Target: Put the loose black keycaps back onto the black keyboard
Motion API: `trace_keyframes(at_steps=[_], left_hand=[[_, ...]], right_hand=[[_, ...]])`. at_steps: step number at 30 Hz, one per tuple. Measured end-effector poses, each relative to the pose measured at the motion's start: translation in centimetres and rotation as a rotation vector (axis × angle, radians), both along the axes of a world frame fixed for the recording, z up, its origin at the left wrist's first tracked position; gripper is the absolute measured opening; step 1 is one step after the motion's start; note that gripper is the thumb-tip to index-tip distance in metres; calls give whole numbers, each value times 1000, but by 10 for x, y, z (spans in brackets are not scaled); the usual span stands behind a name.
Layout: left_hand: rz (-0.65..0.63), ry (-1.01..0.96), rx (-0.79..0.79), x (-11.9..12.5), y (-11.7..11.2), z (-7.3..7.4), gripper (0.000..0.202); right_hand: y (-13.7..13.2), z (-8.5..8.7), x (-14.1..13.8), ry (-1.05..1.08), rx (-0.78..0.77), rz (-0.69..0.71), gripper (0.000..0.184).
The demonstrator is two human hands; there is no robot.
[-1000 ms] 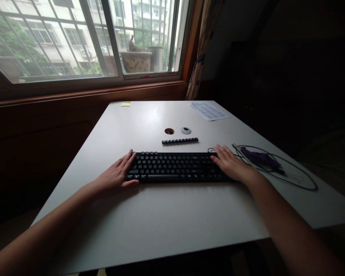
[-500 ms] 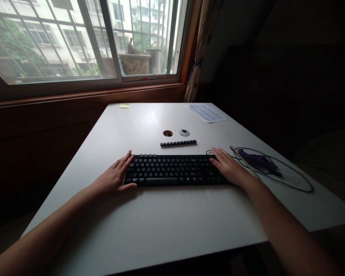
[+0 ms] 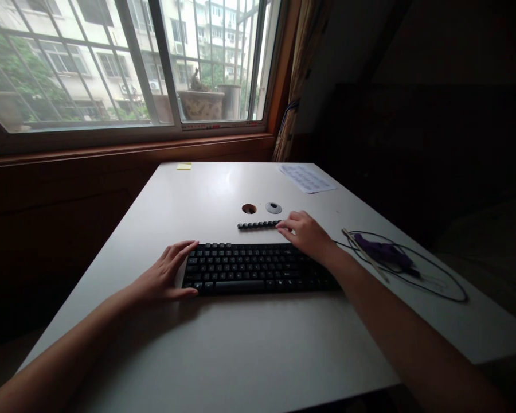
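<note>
A black keyboard (image 3: 241, 269) lies on the white table. My left hand (image 3: 167, 272) grips its left end, with the thumb at the near corner and the fingers at the far corner. Several keycaps stand up at the keyboard's top left edge. Just behind the keyboard is a straight row of loose black keycaps (image 3: 258, 225). My right hand (image 3: 303, 232) reaches over the keyboard's right part to the right end of this row. Its thumb and fingers are closed around a keycap there, mostly hidden by the fingers.
Behind the row are a round hole (image 3: 249, 209) and a grey ring-shaped cover (image 3: 273, 207) in the table. To the right lie a looped black cable (image 3: 460, 299), a purple cloth-like thing (image 3: 380, 252) and a thin stick (image 3: 365, 255). Printed papers (image 3: 307, 179) and a yellow note (image 3: 184, 166) lie farther back.
My right hand has left the keyboard's right end, moving left and away from me to the row of keycaps, and its fingers have closed. My left hand remains at the left end.
</note>
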State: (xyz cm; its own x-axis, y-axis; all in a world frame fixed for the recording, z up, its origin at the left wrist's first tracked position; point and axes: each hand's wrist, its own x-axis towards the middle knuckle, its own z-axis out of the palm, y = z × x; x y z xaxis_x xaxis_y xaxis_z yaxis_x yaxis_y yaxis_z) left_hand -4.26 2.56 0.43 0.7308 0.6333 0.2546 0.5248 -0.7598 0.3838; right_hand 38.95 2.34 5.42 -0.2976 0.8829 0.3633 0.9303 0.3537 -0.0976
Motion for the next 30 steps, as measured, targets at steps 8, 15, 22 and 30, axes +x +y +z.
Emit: trace_keyframes(at_steps=[8, 15, 22, 30], left_hand=[[-49, -12, -70, -4, 1, 6, 98], [-62, -9, -79, -4, 0, 8, 97], [-67, -31, -75, -4, 0, 6, 98], [-72, -35, -85, -4, -2, 11, 98]], right_hand=[[62, -8, -70, -64, -120, 135, 30], [78, -7, -89, -158, -214, 124, 25], [80, -10, -89, -85, -251, 125, 19], [52, 8, -90, 263, -440, 329, 19]])
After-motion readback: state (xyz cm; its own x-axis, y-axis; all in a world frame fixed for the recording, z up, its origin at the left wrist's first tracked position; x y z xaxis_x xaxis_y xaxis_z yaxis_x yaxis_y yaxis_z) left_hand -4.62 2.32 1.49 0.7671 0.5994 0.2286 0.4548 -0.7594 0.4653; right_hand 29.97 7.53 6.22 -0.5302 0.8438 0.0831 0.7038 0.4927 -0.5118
